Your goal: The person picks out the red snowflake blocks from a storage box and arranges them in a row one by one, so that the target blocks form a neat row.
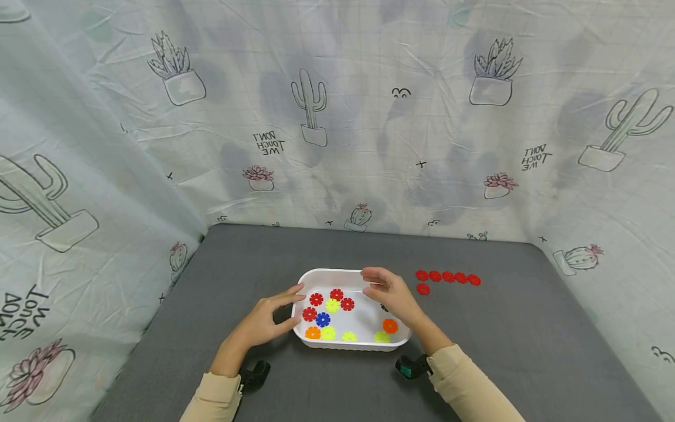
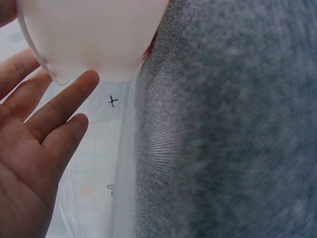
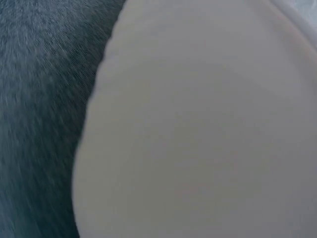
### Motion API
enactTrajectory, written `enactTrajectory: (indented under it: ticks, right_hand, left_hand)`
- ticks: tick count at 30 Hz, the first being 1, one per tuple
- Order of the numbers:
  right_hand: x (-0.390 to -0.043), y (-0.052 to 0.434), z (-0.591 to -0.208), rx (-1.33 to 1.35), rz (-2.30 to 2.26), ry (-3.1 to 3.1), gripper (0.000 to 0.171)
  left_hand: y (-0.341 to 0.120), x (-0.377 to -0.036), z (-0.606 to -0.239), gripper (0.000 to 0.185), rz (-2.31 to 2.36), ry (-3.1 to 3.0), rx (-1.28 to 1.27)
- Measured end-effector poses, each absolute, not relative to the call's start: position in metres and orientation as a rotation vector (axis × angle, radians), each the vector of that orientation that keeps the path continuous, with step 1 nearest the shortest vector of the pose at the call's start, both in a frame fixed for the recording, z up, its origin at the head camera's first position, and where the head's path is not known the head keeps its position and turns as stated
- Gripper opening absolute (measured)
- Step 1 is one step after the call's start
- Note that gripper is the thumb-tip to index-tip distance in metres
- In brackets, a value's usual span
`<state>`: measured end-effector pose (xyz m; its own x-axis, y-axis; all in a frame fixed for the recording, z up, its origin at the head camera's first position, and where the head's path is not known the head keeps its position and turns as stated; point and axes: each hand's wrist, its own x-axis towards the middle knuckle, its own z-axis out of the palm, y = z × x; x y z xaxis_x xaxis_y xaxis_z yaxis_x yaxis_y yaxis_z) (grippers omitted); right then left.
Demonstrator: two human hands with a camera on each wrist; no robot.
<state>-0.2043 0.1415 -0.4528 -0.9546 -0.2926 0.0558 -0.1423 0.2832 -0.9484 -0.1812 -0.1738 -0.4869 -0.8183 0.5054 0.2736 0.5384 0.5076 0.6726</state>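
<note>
A white tray [image 1: 358, 319] holds loose notched plastic discs: several red ones [image 1: 347, 304], a blue disc [image 1: 323, 319], several yellow ones [image 1: 349, 336] and orange ones [image 1: 389, 326]. My left hand [image 1: 255, 322] rests at the tray's left end, its fingertips touching the rim. In the left wrist view, the fingers [image 2: 64, 106] are extended beside the tray's wall [image 2: 94, 39]. Over the tray's right side hovers my right hand [image 1: 395, 296], its fingers loosely bent with nothing visible in them. It partly hides a dark disc [image 1: 384, 307]. The tray's outer wall [image 3: 198, 124] fills most of the right wrist view.
Red discs [image 1: 448, 276] lie in a row on the grey tabletop [image 1: 506, 351], right of the tray. Another single red disc [image 1: 423, 289] sits just in front of that row's left end. A cactus-printed curtain [image 1: 364, 146] hangs behind and at the sides.
</note>
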Motion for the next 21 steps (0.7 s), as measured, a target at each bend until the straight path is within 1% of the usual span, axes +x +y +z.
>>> enactTrajectory:
  ticks: [5,11,21]
  right_hand:
    - [-0.208,0.125,-0.456,-0.419,-1.693,2.441,0.037]
    - [-0.214,0.113,-0.46,-0.436,-1.651,2.422,0.037]
    - [-0.224,0.106,-0.475,-0.342,-1.575,2.351,0.036]
  left_hand:
    - [-0.174,-0.181,-0.487,0.046,-1.214,-2.684,-0.938]
    - [-0.172,-0.181,-0.486,0.046,-1.234,-2.689,-0.935]
    - [-0.172,-0.182,-0.487,0.047,-1.165,-2.659,-0.97]
